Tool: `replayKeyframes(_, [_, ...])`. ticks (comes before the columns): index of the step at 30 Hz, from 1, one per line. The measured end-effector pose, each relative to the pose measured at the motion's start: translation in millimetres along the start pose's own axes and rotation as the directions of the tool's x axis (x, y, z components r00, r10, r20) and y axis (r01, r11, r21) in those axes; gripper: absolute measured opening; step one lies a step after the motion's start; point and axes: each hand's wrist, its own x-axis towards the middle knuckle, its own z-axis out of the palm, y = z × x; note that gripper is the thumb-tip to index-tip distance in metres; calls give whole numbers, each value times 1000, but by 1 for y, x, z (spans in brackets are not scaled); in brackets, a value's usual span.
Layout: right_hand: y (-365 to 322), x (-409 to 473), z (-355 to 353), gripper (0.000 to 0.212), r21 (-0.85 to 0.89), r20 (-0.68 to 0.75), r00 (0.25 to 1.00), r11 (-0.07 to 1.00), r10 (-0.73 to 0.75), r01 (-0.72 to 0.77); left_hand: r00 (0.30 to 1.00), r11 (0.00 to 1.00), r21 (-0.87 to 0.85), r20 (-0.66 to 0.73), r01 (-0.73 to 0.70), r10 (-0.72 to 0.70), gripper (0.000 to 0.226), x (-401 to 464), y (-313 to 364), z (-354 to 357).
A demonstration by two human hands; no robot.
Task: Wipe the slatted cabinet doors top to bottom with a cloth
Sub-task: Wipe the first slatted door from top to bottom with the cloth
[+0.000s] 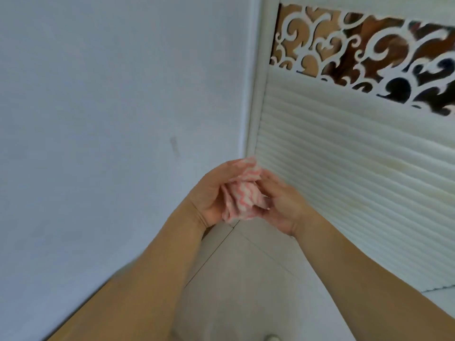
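Both hands, left hand (209, 193) and right hand (283, 203), hold the bunched cloth (242, 193) (long axis running near to far) just left of the slatted door (357, 173), near the wall (98, 119).

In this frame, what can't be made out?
- Cloth: bunched between left hand and right hand; its full shape and each grip's finger placement are hidden.
- Slatted cabinet door: cut off by right edge.
- Behind scrollwork panel: blurred.
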Motion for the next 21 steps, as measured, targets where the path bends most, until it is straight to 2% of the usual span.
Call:
replayKeyframes(1, [-14, 0, -9, 70, -9, 55, 998, 1000, -24, 25, 999, 996, 76, 18, -48, 47, 17, 12, 7, 7])
replayKeyframes(2, [-36, -2, -21, 62, -46, 84, 994, 996, -66, 70, 995, 985, 146, 30, -93, 90, 25, 28, 16, 24])
replayKeyframes(4, [-67, -7, -35, 38, -110, 98, 987, 985, -124, 134, 992, 975, 183, 0, -124, 126, 41, 45, 30, 43])
replayKeyframes(6, [-105, -14, -53, 25, -191, 88, 976, 959, -197, 211, 983, 962, 216, -34, -168, 180, 42, 62, 46, 72])
replayKeyframes(9, [-152, -19, -70, 22, -363, 31, 940, 873, -339, 327, 961, 928, 274, -42, -251, 272, 33, 81, 67, 103])
replayKeyframes(12, [-195, -26, -88, 33, -560, -29, 869, 728, -494, 395, 929, 874, 373, -71, -312, 362, 24, 102, 89, 130])
replayKeyframes(15, [-232, -30, -100, 46, -792, -95, 782, 522, -617, 316, 888, 760, 548, -65, -350, 456, 18, 120, 109, 152])
replayKeyframes(17, [-251, -31, -103, 44, -868, -84, 734, 411, -674, 279, 847, 646, 666, -41, -372, 530, 14, 130, 122, 165])
replayKeyframes(19, [-271, -28, -105, 38, -850, -38, 711, 397, -703, 347, 809, 535, 746, 7, -395, 588, 12, 141, 139, 179])
replayKeyframes(21, [-288, -23, -104, 30, -758, -15, 707, 469, -707, 453, 785, 466, 783, 45, -412, 618, 15, 154, 157, 189])
